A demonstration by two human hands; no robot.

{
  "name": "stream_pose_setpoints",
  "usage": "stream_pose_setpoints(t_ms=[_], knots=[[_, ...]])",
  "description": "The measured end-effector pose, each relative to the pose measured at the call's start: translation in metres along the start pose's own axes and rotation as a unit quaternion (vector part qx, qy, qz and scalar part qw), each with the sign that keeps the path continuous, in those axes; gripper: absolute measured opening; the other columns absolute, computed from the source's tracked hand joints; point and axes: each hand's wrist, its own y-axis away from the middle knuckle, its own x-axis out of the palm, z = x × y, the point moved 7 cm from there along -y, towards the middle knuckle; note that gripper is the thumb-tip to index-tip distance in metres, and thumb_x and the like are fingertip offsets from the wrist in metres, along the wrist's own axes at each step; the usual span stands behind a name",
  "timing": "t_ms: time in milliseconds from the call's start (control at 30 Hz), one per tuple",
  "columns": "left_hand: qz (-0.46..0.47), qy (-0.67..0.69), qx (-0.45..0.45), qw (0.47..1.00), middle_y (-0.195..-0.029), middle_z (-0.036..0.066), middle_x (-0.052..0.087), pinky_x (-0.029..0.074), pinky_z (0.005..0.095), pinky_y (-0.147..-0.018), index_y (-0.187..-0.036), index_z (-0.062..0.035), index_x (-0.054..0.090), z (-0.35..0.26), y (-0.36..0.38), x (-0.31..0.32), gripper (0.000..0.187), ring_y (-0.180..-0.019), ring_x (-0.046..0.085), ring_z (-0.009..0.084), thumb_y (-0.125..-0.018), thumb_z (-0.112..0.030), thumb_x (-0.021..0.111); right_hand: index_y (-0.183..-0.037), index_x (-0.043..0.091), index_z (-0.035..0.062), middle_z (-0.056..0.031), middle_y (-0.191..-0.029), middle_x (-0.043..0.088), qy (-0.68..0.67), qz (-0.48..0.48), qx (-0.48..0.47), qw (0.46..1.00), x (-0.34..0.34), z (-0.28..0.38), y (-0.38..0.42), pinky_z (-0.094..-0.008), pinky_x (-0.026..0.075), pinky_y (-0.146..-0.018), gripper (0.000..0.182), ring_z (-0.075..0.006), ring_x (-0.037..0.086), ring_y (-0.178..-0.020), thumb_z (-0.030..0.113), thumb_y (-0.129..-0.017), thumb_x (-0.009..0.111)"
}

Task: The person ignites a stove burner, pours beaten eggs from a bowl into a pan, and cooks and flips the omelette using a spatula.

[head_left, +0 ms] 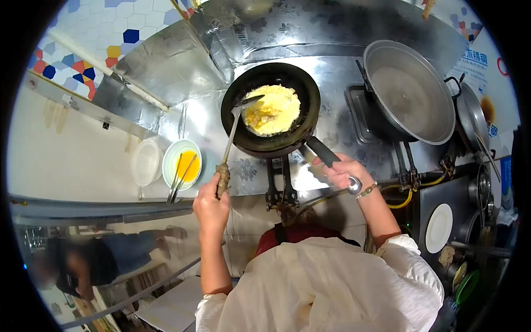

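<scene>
A black wok (pixel 235 86) sits over the burner with a round yellow egg omelette (pixel 279 105) spread in it. My left hand (pixel 212 205) is closed round the wrapped handle of a spatula (pixel 232 133), whose dark blade lies on the egg's left side. On the right, my right hand (pixel 340 170) grips the wok's black handle near its metal end. Left of the wok stands a pale bowl (pixel 167 166) holding beaten egg (pixel 191 166), with metal tongs (pixel 180 180) resting in it.
A large steaming pot (pixel 409 97) stands on the right burner, with a metal lid or pan (pixel 473 110) beside it. An empty white bowl (pixel 146 163) is next to the egg bowl. At lower right is a white plate (pixel 438 228). A yellow gas hose (pixel 406 202) runs along the stove front.
</scene>
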Motion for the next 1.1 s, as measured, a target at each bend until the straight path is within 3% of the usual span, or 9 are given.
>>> stream_pose_setpoints(t_ms=[67, 233, 567, 633, 700, 767, 867, 967, 1100], knots=[[0.011, -0.027, 0.022, 0.999, -0.088, 0.016, 0.062, 0.049, 0.0406, -0.069, -0.108, -0.0062, 0.061, 0.003, 0.0, 0.004, 0.041, -0.076, 0.061, 0.034, -0.067, -0.005, 0.065, -0.126, 0.034, -0.0103, -0.0053, -0.076, 0.043, 0.017, 0.025, -0.017, 0.999, 0.009, 0.0, -0.002, -0.0176, 0.033, -0.035, 0.046, -0.0036, 0.041, -0.05, 0.011, -0.09, 0.053], [0.018, -0.096, 0.124, 0.988, -0.087, 0.013, 0.061, 0.049, 0.0412, -0.063, -0.107, -0.0076, 0.061, 0.007, -0.008, 0.018, 0.042, -0.071, 0.06, 0.0321, -0.065, -0.004, 0.064, -0.129, 0.029, -0.012, -0.0069, -0.078, 0.045, -0.023, 0.015, -0.033, 0.999, 0.022, -0.002, -0.005, -0.0194, 0.037, -0.038, 0.051, -0.007, 0.045, -0.052, 0.015, -0.091, 0.051], [0.064, -0.18, 0.12, 0.974, -0.087, 0.014, 0.06, 0.05, 0.0402, -0.065, -0.107, -0.0077, 0.062, -0.01, -0.016, 0.025, 0.044, -0.074, 0.06, 0.0314, -0.063, -0.003, 0.066, -0.135, 0.023, -0.0084, -0.0103, -0.082, 0.049, 0.026, -0.065, -0.006, 0.998, 0.004, 0.0, 0.002, -0.0188, 0.036, -0.038, 0.062, -0.0082, 0.045, -0.051, 0.033, -0.094, 0.045], [0.025, -0.145, 0.112, 0.983, -0.09, 0.015, 0.061, 0.05, 0.0394, -0.067, -0.107, -0.0075, 0.062, -0.026, -0.006, 0.008, 0.047, -0.079, 0.06, 0.0316, -0.061, -0.001, 0.067, -0.134, 0.028, -0.0067, -0.0124, -0.084, 0.053, 0.097, -0.103, -0.002, 0.99, 0.0, 0.005, 0.003, -0.0195, 0.038, -0.04, 0.063, -0.009, 0.046, -0.052, 0.041, -0.094, 0.042], [0.027, -0.157, 0.095, 0.983, -0.092, 0.016, 0.061, 0.05, 0.039, -0.068, -0.106, -0.0069, 0.063, -0.04, 0.002, -0.004, 0.048, -0.081, 0.06, 0.0319, -0.059, 0.001, 0.068, -0.124, 0.043, -0.0012, -0.0169, -0.093, 0.06, 0.109, -0.114, 0.026, 0.987, -0.006, 0.005, 0.006, -0.0213, 0.045, -0.045, 0.055, -0.012, 0.057, -0.061, 0.045, -0.095, 0.038], [0.039, -0.186, 0.143, 0.971, -0.091, 0.016, 0.061, 0.05, 0.0389, -0.068, -0.105, -0.0066, 0.063, -0.065, 0.008, -0.011, 0.048, -0.08, 0.06, 0.0322, -0.058, 0.001, 0.067, -0.12, 0.047, -0.0005, -0.0191, -0.102, 0.06, 0.139, -0.105, 0.048, 0.984, -0.011, 0.01, 0.011, -0.0264, 0.051, -0.056, 0.057, -0.0164, 0.062, -0.071, 0.048, -0.094, 0.035], [0.038, -0.208, 0.187, 0.959, -0.088, 0.015, 0.06, 0.048, 0.038, -0.064, -0.103, -0.0057, 0.064, -0.088, 0.007, -0.005, 0.044, -0.073, 0.058, 0.0309, -0.06, 0.003, 0.064, -0.12, 0.049, -0.0015, -0.0183, -0.107, 0.06, 0.188, -0.093, 0.061, 0.976, -0.021, 0.017, 0.021, -0.03, 0.052, -0.069, 0.06, -0.0191, 0.064, -0.08, 0.05, -0.095, 0.032], [0.036, -0.224, 0.231, 0.946, -0.086, 0.014, 0.058, 0.046, 0.0364, -0.059, -0.1, -0.0053, 0.065, -0.1, 0.001, 0.002, 0.04, -0.067, 0.056, 0.0287, -0.062, 0.004, 0.061, -0.125, 0.045, -0.0009, -0.0145, -0.105, 0.061, 0.189, -0.111, 0.066, 0.973, -0.025, 0.02, 0.026, -0.027, 0.047, -0.063, 0.065, -0.0148, 0.06, -0.076, 0.053, -0.094, 0.026], [0.035, -0.243, 0.275, 0.93, -0.086, 0.012, 0.058, 0.046, 0.0354, -0.058, -0.098, -0.0061, 0.065, -0.099, -0.005, 0.012, 0.035, -0.067, 0.056, 0.0262, -0.064, 0.001, 0.062, -0.124, 0.045, -0.0038, -0.0133, -0.107, 0.061, 0.147, -0.071, 0.089, 0.983, -0.049, 0.016, 0.029, -0.0281, 0.048, -0.075, 0.065, -0.0163, 0.06, -0.09, 0.051, -0.094, 0.029]])
